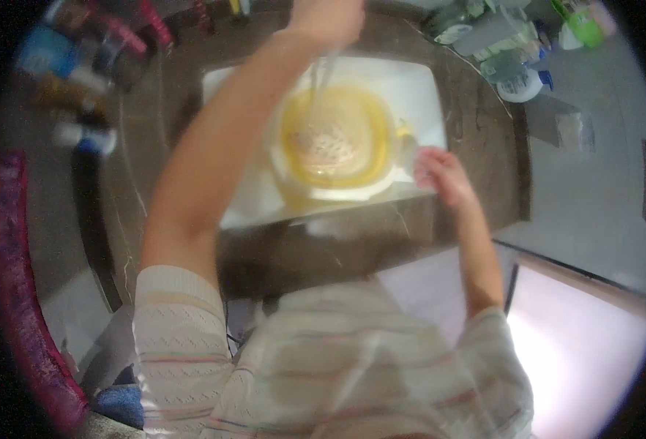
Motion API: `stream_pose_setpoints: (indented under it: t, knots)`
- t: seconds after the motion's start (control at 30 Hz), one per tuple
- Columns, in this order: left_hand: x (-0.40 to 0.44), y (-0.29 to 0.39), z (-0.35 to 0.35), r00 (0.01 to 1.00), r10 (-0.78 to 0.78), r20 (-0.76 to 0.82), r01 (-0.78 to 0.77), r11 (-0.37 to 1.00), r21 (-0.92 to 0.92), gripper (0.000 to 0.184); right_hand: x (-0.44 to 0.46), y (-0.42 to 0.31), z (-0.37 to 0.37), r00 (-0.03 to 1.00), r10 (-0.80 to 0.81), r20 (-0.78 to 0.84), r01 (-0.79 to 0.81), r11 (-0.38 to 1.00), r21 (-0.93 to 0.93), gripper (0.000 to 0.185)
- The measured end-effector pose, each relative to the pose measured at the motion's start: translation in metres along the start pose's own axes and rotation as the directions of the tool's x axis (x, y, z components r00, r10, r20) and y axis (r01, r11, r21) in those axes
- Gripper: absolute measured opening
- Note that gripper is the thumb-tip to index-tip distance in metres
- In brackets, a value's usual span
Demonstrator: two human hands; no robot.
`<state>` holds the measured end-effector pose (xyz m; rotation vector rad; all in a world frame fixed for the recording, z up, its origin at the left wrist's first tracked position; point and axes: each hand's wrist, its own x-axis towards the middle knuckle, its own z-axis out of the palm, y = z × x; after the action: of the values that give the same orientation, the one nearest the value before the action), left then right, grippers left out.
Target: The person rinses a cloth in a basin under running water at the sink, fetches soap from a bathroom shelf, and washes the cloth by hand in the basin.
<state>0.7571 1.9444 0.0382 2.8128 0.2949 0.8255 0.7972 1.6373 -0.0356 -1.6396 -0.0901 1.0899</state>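
Observation:
A yellow-rimmed round basin [383, 146] sits in the white rectangular sink [418, 88]. Inside it lies a pale, round, speckled thing [328, 148], too blurred to name. My left hand [328, 20] reaches over the back of the sink, its fingers curled and partly cut off by the frame's top edge. Thin grey streaks [321, 77] run down below it; whether they are a spout or water I cannot tell. By the sink's right edge, my right hand [443, 174] is blurred with its fingers curled, beside a whitish, unclear shape [405, 150] at the basin's side.
Dark stone counter [484, 146] surrounds the sink. Several bottles stand at the back right, among them a white pump bottle [522, 86] and a green container [585, 28]. More toiletries and a white tube [85, 137] crowd the left. A bright panel [564, 329] shows lower right.

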Motion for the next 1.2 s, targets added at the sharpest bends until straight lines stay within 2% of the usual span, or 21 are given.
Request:
stream_pose_setpoints:
  t: [0.13,0.23,0.3,0.33,0.37,0.43,0.53,0.6,0.7,0.73,0.8,0.9,1.0,1.1,1.2]
  knots:
    - [-0.022,-0.003,0.011,1.000,0.020,-0.017,-0.020,1.000,-0.011,0.037,0.002,-0.004,0.017,0.999,0.022,-0.023,-0.022,1.000,-0.003,0.013]
    - [-0.038,-0.015,0.036,0.911,0.172,-0.376,-0.220,0.972,-0.088,0.032,0.009,-0.002,0.023,0.999,0.026,-0.033,-0.027,1.000,-0.016,0.013]
    - [-0.064,0.002,0.028,0.912,0.069,-0.404,-0.135,0.981,-0.137,0.027,0.014,-0.002,0.029,0.998,0.040,-0.042,-0.041,0.999,-0.024,0.013]
    - [-0.087,0.014,0.029,0.984,-0.028,-0.175,-0.009,0.978,-0.207,0.026,0.019,-0.001,0.033,0.999,0.036,-0.029,-0.038,0.998,-0.042,0.012]
    - [-0.113,0.025,0.043,0.991,-0.113,0.073,0.128,0.961,-0.247,0.025,0.026,0.002,0.036,0.999,0.036,-0.021,-0.037,0.998,-0.055,0.012]
    - [-0.166,0.040,0.107,0.897,-0.073,0.435,0.190,0.954,-0.231,0.024,0.036,0.007,0.043,0.999,0.046,-0.006,-0.046,0.995,-0.089,0.011]
    - [-0.194,0.057,0.147,0.751,-0.112,0.651,0.167,0.986,-0.024,0.022,0.048,0.010,0.055,0.997,0.074,-0.026,-0.076,0.993,-0.086,0.013]
    - [-0.191,0.058,0.162,0.706,-0.167,0.688,0.215,0.977,0.016,0.022,0.059,0.018,0.055,0.995,0.098,-0.028,-0.100,0.993,-0.055,0.013]
    - [-0.189,0.047,0.163,0.686,-0.175,0.707,0.394,0.905,-0.158,0.029,0.068,0.025,0.055,0.991,0.134,-0.026,-0.135,0.990,-0.041,0.013]
    - [-0.186,0.042,0.161,0.663,-0.180,0.727,0.493,0.836,-0.242,0.030,0.067,0.025,0.057,0.989,0.146,-0.015,-0.147,0.988,-0.056,0.014]
    - [-0.181,0.034,0.161,0.615,-0.178,0.768,0.664,0.642,-0.382,0.032,0.069,0.028,0.060,0.988,0.150,0.030,-0.148,0.988,-0.051,0.023]
    - [-0.178,0.036,0.153,0.539,-0.207,0.816,0.841,0.190,-0.507,0.031,0.071,0.025,0.067,0.963,0.268,-0.034,-0.269,0.963,-0.014,0.026]
    - [-0.161,0.053,0.107,0.577,-0.292,0.763,0.816,0.240,-0.525,0.028,0.069,0.023,0.073,0.926,0.378,0.022,-0.377,0.916,0.137,0.031]
    - [-0.163,0.072,0.108,0.772,-0.081,0.631,0.576,0.509,-0.640,0.025,0.077,0.022,0.064,0.928,0.363,0.085,-0.370,0.923,0.106,0.028]
    - [-0.164,0.069,0.096,0.666,-0.125,0.736,0.741,0.221,-0.634,0.023,0.083,0.012,0.063,0.986,0.168,-0.018,-0.168,0.985,-0.041,0.022]
